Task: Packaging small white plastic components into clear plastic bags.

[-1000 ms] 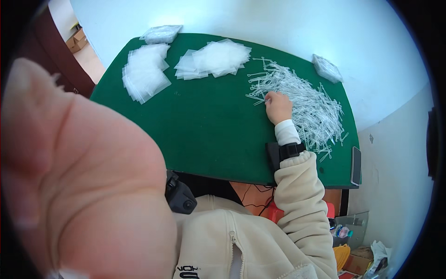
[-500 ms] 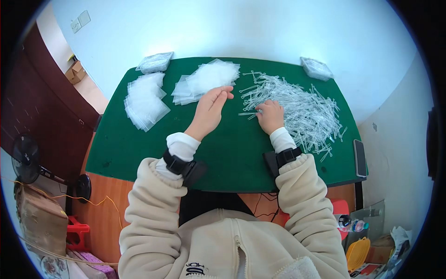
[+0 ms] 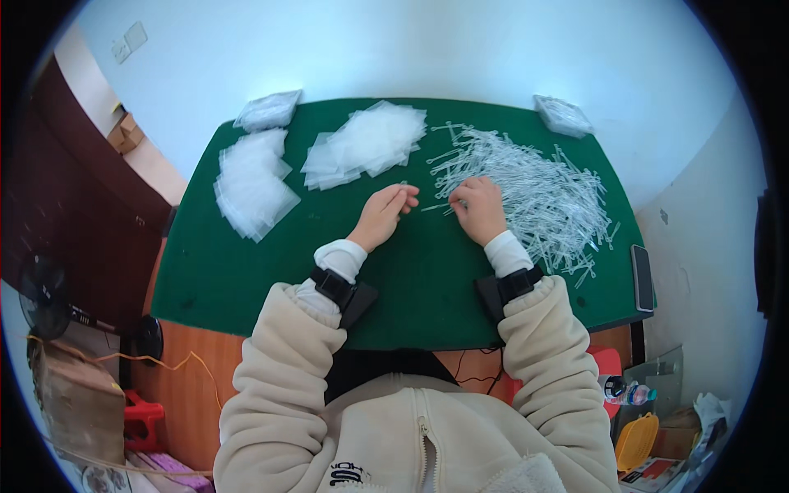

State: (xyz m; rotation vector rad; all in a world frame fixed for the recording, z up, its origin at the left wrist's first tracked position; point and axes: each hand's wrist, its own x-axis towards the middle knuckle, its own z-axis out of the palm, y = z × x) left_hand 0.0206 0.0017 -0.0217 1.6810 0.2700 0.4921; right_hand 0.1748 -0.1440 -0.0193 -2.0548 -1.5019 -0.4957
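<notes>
Two hands at a heap of clear plastic ties on a green worktop (image 3: 246, 279)

The right hand (image 3: 478, 209) rests curled on the near edge of the tangled heap of thin clear plastic ties (image 3: 534, 185) — whether it pinches one I cannot tell. The left hand (image 3: 385, 214) lies flat, fingers loosely together, holding nothing — a fanned stack of clear plastic bags (image 3: 366, 144) sits just beyond it.

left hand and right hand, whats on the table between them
In the head view, only bare green table and one or two stray clear plastic ties lie between the left hand and the right hand, which rests at the tie pile's edge.
</notes>
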